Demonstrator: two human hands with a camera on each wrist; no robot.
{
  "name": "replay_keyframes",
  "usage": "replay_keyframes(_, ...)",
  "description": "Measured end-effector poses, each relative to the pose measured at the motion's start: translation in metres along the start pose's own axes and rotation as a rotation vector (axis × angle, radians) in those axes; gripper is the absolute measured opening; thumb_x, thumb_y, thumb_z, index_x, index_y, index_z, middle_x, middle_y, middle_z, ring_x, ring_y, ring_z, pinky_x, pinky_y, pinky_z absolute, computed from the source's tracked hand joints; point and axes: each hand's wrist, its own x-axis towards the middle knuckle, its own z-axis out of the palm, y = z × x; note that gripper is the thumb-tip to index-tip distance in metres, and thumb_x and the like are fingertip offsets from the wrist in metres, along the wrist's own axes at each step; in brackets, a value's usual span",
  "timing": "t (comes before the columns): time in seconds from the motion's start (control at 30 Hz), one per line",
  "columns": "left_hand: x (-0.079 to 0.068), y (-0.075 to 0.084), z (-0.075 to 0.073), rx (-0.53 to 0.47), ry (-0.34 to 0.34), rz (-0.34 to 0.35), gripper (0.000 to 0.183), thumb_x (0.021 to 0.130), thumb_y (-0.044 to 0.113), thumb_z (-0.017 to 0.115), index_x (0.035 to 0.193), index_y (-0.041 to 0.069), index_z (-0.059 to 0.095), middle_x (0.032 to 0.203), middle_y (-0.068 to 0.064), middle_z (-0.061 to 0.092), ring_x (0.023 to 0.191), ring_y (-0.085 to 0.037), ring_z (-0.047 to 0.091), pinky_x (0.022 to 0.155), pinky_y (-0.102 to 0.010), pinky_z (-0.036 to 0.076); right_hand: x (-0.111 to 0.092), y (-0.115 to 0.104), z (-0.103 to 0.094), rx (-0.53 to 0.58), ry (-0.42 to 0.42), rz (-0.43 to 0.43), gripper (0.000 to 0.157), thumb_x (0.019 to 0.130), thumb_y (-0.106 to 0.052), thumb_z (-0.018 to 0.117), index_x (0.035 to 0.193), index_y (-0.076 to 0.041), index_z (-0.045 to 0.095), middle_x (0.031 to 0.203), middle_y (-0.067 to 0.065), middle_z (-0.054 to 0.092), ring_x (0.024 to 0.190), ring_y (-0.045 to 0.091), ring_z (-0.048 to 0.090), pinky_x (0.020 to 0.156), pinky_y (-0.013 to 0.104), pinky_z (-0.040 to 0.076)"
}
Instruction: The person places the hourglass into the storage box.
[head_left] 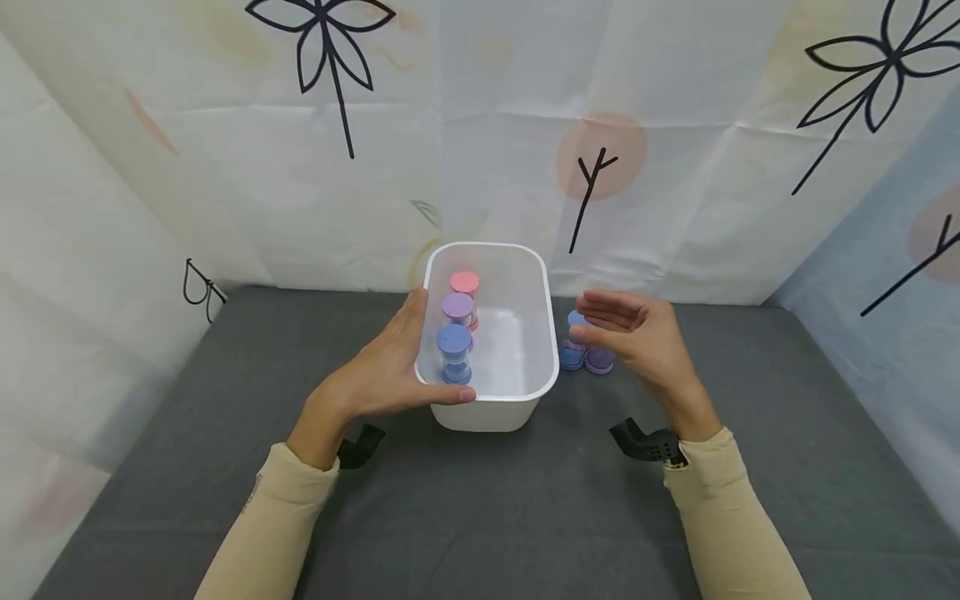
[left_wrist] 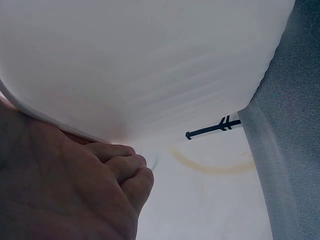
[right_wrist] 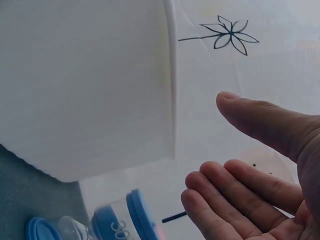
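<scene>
A white plastic bin (head_left: 501, 398) stands on the dark table. Along its left inner side are three small sand timers: a pink one (head_left: 465, 282), a purple one (head_left: 457, 305) and a blue one (head_left: 453, 340) nearest. My left hand (head_left: 386, 358) rests against the bin's left wall, fingers extended along the outside and thumb along the near rim. To the right of the bin, more sand timers with blue (head_left: 572, 357) and purple (head_left: 599, 362) caps sit together, partly hidden. Over them hovers my right hand (head_left: 630, 333), empty, its fingers loosely extended and thumb apart.
The grey cloth-covered table (head_left: 480, 517) extends on both sides of the bin. A white patterned curtain (head_left: 495, 150) hangs close behind the bin and around the sides. Black bands are on both wrists.
</scene>
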Motion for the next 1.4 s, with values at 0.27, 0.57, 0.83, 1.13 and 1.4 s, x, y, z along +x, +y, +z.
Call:
replay_keyframes(0.27,0.0,0.0,0.0,-0.013,0.003,0.0,0.136,0.072,0.071,0.079,0.162,0.025,-0.011,0.169,0.001,0.003,0.154,-0.021,0.006,0.118,-0.058,0.022,0.0,0.007,-0.028,-0.146,0.104,-0.045,0.056,0.084,-0.002,0.083,0.132,0.012,0.059,0.115,0.004,0.072,0.105,0.011,0.07,0.086,0.02,0.054)
replay_keyframes(0.57,-0.001,0.0,0.0,0.008,-0.014,-0.028,0.137,0.072,0.074,0.077,0.163,0.019,-0.01,0.169,0.001,-0.002,0.155,-0.022,0.0,0.119,-0.057,0.018,0.002,0.013,-0.054,-0.548,0.116,0.13,0.072,0.084,-0.032,0.086,0.14,0.004,0.057,0.134,0.022,0.062,0.122,0.033,0.062,0.091,0.024,0.053)
replay_keyframes(0.83,0.0,0.0,0.0,0.008,0.0,-0.012,0.136,0.072,0.073,0.077,0.163,0.021,-0.01,0.169,0.001,0.0,0.155,-0.021,0.001,0.12,-0.056,0.019,0.009,0.028,-0.051,-0.634,-0.006,0.214,0.069,0.083,-0.031,0.087,0.136,0.004,0.061,0.127,0.022,0.067,0.115,0.035,0.065,0.09,0.043,0.053)
replay_keyframes(1.13,0.0,-0.001,-0.001,0.005,0.0,-0.012,0.136,0.072,0.073,0.077,0.163,0.018,-0.009,0.169,0.0,0.001,0.155,-0.022,0.002,0.12,-0.056,0.019,0.006,0.02,-0.049,-0.661,0.027,0.202,0.063,0.082,-0.03,0.087,0.129,0.006,0.065,0.121,0.024,0.068,0.109,0.035,0.067,0.075,0.019,0.05)
replay_keyframes(1.4,0.0,-0.001,-0.002,0.0,0.003,-0.003,0.136,0.072,0.073,0.077,0.163,0.021,-0.009,0.169,0.0,0.001,0.155,-0.021,0.001,0.12,-0.055,0.019,-0.011,-0.018,-0.054,-0.611,0.152,0.135,0.059,0.084,-0.028,0.086,0.13,0.002,0.066,0.113,0.004,0.069,0.089,-0.004,0.064,0.072,0.013,0.05)
